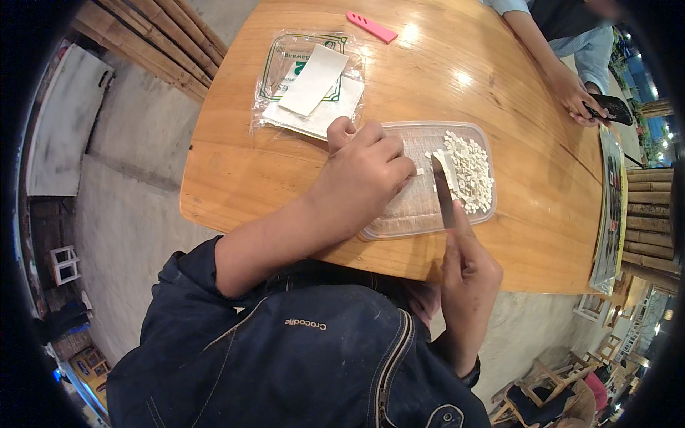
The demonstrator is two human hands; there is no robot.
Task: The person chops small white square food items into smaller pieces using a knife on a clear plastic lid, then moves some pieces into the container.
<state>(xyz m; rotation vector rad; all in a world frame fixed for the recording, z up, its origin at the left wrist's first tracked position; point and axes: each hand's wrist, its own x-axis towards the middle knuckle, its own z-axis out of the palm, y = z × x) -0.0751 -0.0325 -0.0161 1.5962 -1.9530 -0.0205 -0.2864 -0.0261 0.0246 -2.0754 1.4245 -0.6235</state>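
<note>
My right hand (471, 262) grips a small kitchen knife (443, 195), its index finger stretched along the back of the blade. The blade lies over a scratched clear plastic container lid (412, 214), next to a narrow white strip (447, 168). Heaped on the lid's right side are many small white cut squares (471, 171). My left hand (369, 166) rests on the lid's left part with curled fingers. From under its fingertips pokes the end of a thin white piece (419, 172); the rest of that piece is hidden by the hand.
White flat sheets (316, 80) lie on a clear printed plastic bag (273, 59) beyond my left hand. A pink knife sheath (372, 27) is at the wooden table's (535, 214) far side. At right, another person's hands (580, 101) hold a phone (615, 109) near a laminated sheet (607, 214).
</note>
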